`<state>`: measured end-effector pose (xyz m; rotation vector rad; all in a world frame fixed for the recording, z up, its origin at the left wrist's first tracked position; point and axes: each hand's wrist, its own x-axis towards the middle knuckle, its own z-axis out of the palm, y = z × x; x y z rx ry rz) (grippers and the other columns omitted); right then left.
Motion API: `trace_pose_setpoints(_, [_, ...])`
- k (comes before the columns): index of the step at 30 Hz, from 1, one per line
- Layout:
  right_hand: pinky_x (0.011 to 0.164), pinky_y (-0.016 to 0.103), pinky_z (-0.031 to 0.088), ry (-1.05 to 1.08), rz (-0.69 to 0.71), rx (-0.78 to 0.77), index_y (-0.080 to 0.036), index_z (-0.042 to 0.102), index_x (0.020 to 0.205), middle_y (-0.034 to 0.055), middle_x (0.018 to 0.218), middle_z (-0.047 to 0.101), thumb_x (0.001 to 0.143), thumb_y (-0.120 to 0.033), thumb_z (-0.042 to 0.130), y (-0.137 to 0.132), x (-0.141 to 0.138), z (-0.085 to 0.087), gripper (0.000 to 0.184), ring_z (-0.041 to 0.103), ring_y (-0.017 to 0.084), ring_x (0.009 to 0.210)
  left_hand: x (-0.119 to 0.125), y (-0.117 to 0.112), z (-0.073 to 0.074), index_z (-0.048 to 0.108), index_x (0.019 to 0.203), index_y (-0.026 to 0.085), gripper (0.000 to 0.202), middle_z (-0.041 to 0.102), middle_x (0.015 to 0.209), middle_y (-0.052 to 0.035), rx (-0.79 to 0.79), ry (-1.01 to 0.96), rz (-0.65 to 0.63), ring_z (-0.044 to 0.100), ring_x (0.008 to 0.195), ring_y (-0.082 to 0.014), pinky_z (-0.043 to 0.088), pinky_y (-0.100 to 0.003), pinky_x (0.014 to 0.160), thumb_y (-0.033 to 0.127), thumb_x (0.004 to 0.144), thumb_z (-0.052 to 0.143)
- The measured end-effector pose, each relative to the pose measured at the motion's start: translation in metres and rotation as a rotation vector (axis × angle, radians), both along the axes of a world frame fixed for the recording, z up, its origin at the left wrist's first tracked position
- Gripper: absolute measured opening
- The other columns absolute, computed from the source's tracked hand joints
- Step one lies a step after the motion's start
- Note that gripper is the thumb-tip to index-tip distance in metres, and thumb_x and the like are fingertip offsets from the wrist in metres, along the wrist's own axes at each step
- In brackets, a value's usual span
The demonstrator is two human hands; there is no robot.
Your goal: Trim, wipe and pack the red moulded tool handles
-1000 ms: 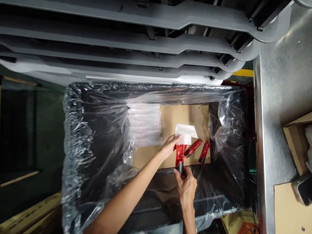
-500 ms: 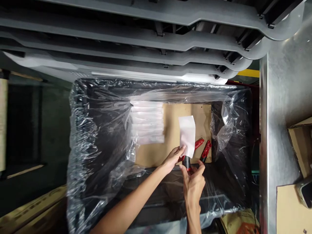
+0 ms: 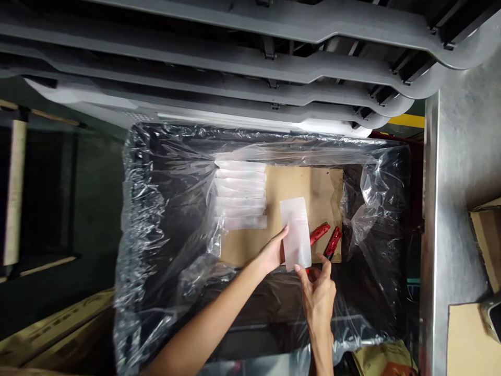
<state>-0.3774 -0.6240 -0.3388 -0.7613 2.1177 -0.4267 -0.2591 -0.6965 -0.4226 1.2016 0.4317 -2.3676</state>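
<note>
A thin white sleeve (image 3: 296, 237) hangs over the box, with a reddish shape showing faintly through it. My left hand (image 3: 274, 251) is closed on the sleeve's left edge, thumb on top. At the sleeve's lower end, my right hand (image 3: 319, 290) pinches with its thumb, and a small bit of red shows beside it. Most of the tool inside the sleeve is hidden. Beyond my right fingers lie a red tool (image 3: 320, 233) and another red-and-black tool (image 3: 333, 241) on the cardboard sheet (image 3: 287, 180). Several white-wrapped pieces (image 3: 241, 196) lie in a row on the left.
Clear plastic film (image 3: 370, 193) lines the dark box (image 3: 352, 292) around the cardboard. Stacked grey panels (image 3: 235, 57) overhang the far side. A metal surface (image 3: 457, 172) stands at the right, with a cardboard box (image 3: 487, 235) on it. Another carton (image 3: 58, 329) is at lower left.
The sleeve has come down toward me over the black handle, which is now covered. My left hand has shifted up along the sleeve's edge, and my right hand now pinches its lower end.
</note>
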Motion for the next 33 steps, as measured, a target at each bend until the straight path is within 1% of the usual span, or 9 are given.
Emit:
trace_pose_setpoints(5, [0.065,0.031,0.047,0.020,0.007,-0.019,-0.019,0.059,0.121,0.0100,0.084,0.076,0.094,-0.072,0.033,0.001,-0.002,0.003,0.065,0.072,0.026,0.073,-0.018,0.002,-0.004,0.069,0.101,0.010,0.027,0.075,0.078,-0.0073,0.147,-0.034,0.121,0.070,0.065,-0.0173,0.055,-0.024,0.066,0.035,0.090,0.070])
trace_pose_setpoints(9, [0.072,0.031,0.048,0.153,0.159,-0.152,-0.021,0.067,0.097,0.0098,0.094,0.073,0.096,-0.062,0.042,-0.001,-0.009,-0.003,0.048,0.069,0.024,0.082,-0.017,0.008,0.001,0.066,0.102,0.007,0.027,0.072,0.073,-0.0072,0.249,-0.003,0.156,0.069,0.060,-0.0160,0.055,-0.024,0.060,0.034,0.096,0.060])
trace_pose_setpoints(13, [0.071,0.030,0.047,0.214,0.339,-0.229,-0.021,0.069,0.096,0.0072,0.092,0.067,0.099,-0.049,0.044,-0.004,-0.011,-0.013,0.038,0.064,0.021,0.078,-0.014,0.010,0.011,0.065,0.099,0.005,0.034,0.072,0.075,-0.0110,0.299,0.062,0.144,0.069,0.060,-0.0174,0.055,-0.025,0.055,0.036,0.101,0.050])
trace_pose_setpoints(17, [0.074,0.030,0.045,0.226,0.411,-0.241,-0.022,0.069,0.094,0.0061,0.092,0.064,0.100,-0.041,0.046,-0.006,-0.011,-0.018,0.030,0.061,0.021,0.085,-0.014,0.013,0.015,0.065,0.092,0.009,0.032,0.072,0.072,-0.0067,0.315,0.079,0.147,0.067,0.057,-0.0144,0.056,-0.022,0.057,0.035,0.101,0.050])
trace_pose_setpoints(21, [0.076,0.031,0.044,0.125,0.372,-0.250,-0.023,0.064,0.091,0.0047,0.090,0.060,0.100,-0.036,0.042,-0.008,-0.013,-0.014,0.027,0.057,0.020,0.084,-0.009,0.016,0.014,0.066,0.089,0.009,0.030,0.072,0.071,-0.0077,0.334,0.084,0.089,0.069,0.060,-0.0188,0.059,-0.030,0.064,0.038,0.097,0.058])
trace_pose_setpoints(24, [0.078,0.030,0.046,-0.024,0.372,-0.266,-0.024,0.060,0.092,0.0025,0.089,0.058,0.102,-0.039,0.039,-0.009,-0.014,-0.009,0.027,0.057,0.018,0.084,-0.004,0.016,0.014,0.066,0.088,0.010,0.024,0.072,0.067,-0.0067,0.337,0.085,0.045,0.069,0.057,-0.0193,0.057,-0.030,0.060,0.033,0.094,0.061])
trace_pose_setpoints(28, [0.078,0.028,0.046,-0.280,0.140,-0.326,-0.023,0.056,0.089,0.0009,0.091,0.056,0.100,-0.046,0.042,-0.006,-0.017,-0.010,0.029,0.056,0.016,0.086,-0.001,0.013,0.014,0.068,0.086,0.011,0.018,0.072,0.066,-0.0054,0.332,0.109,0.014,0.067,0.055,-0.0179,0.054,-0.028,0.059,0.029,0.089,0.068])
trace_pose_setpoints(30, [0.079,0.028,0.045,-0.264,0.015,-0.361,-0.023,0.054,0.095,0.0003,0.092,0.054,0.097,-0.049,0.047,-0.003,-0.020,-0.014,0.028,0.055,0.016,0.086,0.000,0.012,0.013,0.068,0.084,0.012,0.021,0.071,0.065,-0.0051,0.332,0.113,0.003,0.065,0.053,-0.0167,0.052,-0.027,0.057,0.031,0.090,0.067])
trace_pose_setpoints(33, [0.072,0.027,0.043,-0.221,0.064,-0.309,-0.022,0.058,0.097,-0.0016,0.086,0.055,0.085,-0.051,0.066,-0.001,-0.021,-0.022,0.033,0.053,0.016,0.079,0.000,0.014,0.011,0.070,0.086,0.011,0.027,0.071,0.067,-0.0051,0.343,0.113,-0.026,0.064,0.053,-0.0159,0.049,-0.025,0.052,0.038,0.092,0.065])
